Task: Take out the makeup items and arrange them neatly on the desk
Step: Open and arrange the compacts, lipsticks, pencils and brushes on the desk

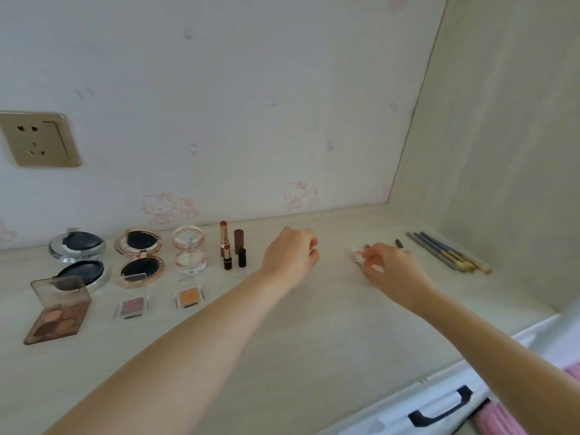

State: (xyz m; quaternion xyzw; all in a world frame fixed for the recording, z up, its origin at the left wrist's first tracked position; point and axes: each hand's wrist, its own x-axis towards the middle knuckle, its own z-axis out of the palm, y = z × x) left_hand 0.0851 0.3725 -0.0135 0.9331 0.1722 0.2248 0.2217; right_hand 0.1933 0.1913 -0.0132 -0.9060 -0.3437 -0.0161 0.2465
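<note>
Nearest, an open eyeshadow palette (58, 315) lies on the desk (282, 356) at the left, compacts and lipsticks (233, 248) ranged behind it. Farther back, the left hand (290, 256) curls its fingers, holding nothing discernible; the right hand (390, 267) pinches a small white-and-pink item (357, 255), brushes (448, 252) just beyond

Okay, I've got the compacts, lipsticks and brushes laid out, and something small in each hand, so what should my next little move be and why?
Probably set down what the left hand pinches in the bare stretch of desk just right of the lipsticks. The laid-out items run left to right, with a gap before the brushes. The right hand holds a small white and pink item, too hidden to identify.
</note>
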